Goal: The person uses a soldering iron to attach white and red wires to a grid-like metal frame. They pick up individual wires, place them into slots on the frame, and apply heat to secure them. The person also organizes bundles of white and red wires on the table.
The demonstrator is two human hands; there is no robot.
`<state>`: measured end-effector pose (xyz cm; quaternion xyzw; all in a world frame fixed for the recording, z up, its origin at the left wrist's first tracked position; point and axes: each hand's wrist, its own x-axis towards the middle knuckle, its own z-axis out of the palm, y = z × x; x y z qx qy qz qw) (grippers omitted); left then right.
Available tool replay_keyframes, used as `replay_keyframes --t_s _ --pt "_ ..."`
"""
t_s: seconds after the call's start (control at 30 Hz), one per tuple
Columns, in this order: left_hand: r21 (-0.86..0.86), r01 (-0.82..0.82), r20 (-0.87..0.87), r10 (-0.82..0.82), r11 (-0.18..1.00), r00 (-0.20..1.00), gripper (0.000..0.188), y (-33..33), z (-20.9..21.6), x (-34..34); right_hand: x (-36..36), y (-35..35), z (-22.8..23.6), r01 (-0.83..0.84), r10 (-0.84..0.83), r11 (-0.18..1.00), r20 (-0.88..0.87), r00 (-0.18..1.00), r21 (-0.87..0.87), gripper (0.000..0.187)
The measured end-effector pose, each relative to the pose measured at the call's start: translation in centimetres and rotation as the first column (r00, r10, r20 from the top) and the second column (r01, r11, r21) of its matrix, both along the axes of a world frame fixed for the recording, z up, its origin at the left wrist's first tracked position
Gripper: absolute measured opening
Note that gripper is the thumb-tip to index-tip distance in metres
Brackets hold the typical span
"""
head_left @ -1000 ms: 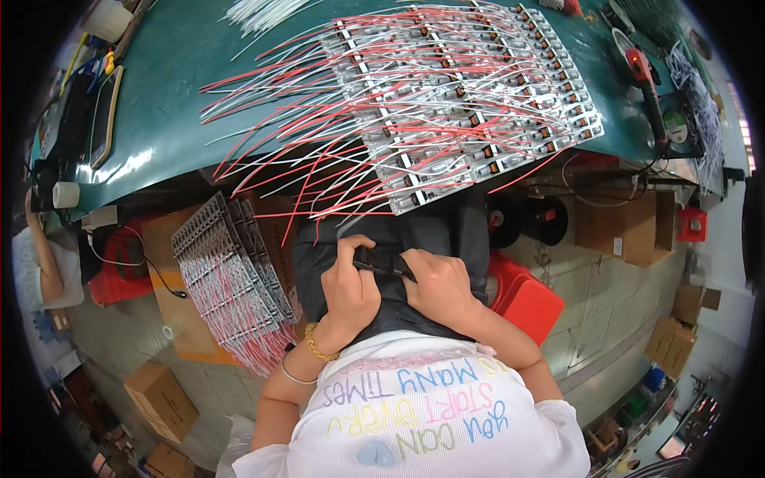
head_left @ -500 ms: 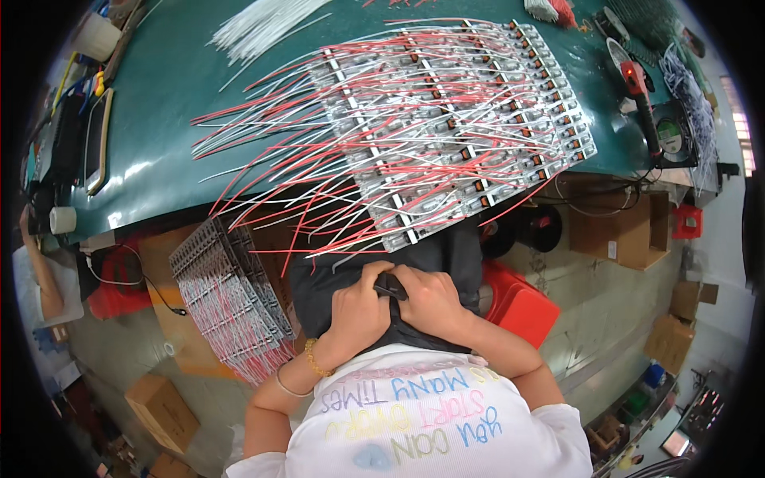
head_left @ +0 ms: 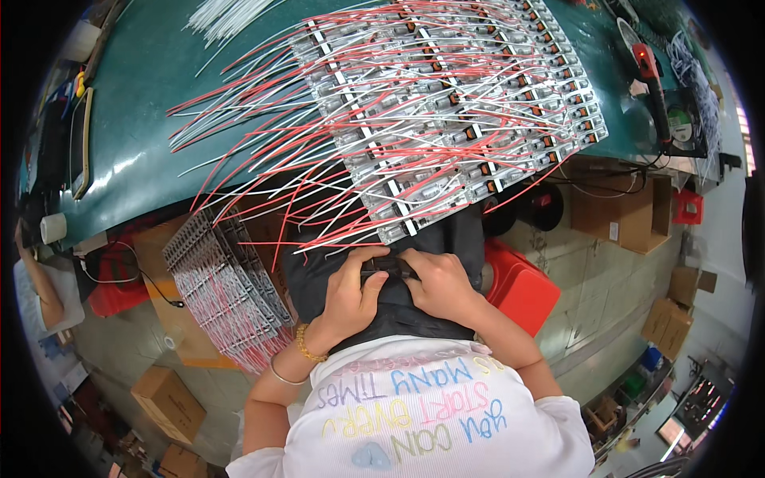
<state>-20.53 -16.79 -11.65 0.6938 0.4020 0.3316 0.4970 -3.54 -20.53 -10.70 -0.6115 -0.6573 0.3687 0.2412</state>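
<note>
Over my lap, in the dark trousers, my left hand (head_left: 355, 288) and my right hand (head_left: 438, 285) meet at a small black piece (head_left: 387, 269). Thumbs and fingers of both hands are closed on it; its kind does not show, as the fingers cover much of it. Just beyond my hands lies a wide panel of clear modules (head_left: 414, 151), joined in rows with black parts and white strips. Red and white wires (head_left: 263, 135) fan out from it to the left. Its near corner hangs past the table edge, close above my hands.
The green table (head_left: 127, 151) carries a bundle of white wires (head_left: 227, 17) and a red-and-black soldering iron (head_left: 649, 76) at right. Below stand a stack of wired panels (head_left: 223, 291), a red stool (head_left: 522, 287) and cardboard boxes (head_left: 167, 402). Another person's arm (head_left: 40, 279) shows at far left.
My hands have shifted a little up in the picture and opened somewhat wider around the black piece, with the left thumb now lifted apart. The view has tilted slightly, so the panel looks nearer.
</note>
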Motion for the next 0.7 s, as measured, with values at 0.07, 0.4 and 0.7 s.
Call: replay_keyframes --t_s 0.07,0.4,0.7 --pt "0.025 0.043 -0.020 -0.043 0.999 0.999 0.024 0.0 0.2 0.1 0.0 -0.1 -0.1 -0.005 0.005 1.000 0.027 1.000 0.013 0.021" --pt "-0.015 0.203 -0.012 -0.203 0.979 0.979 0.032 0.2 0.4 -0.6 0.5 0.1 -0.1 -0.092 0.076 0.988 0.132 0.988 0.120 0.023" --pt "-0.052 0.371 -0.301 -0.369 0.927 0.879 0.059 1.1 1.1 0.2 -0.4 -0.2 0.0 -0.082 0.078 0.997 0.207 0.975 0.008 0.041"
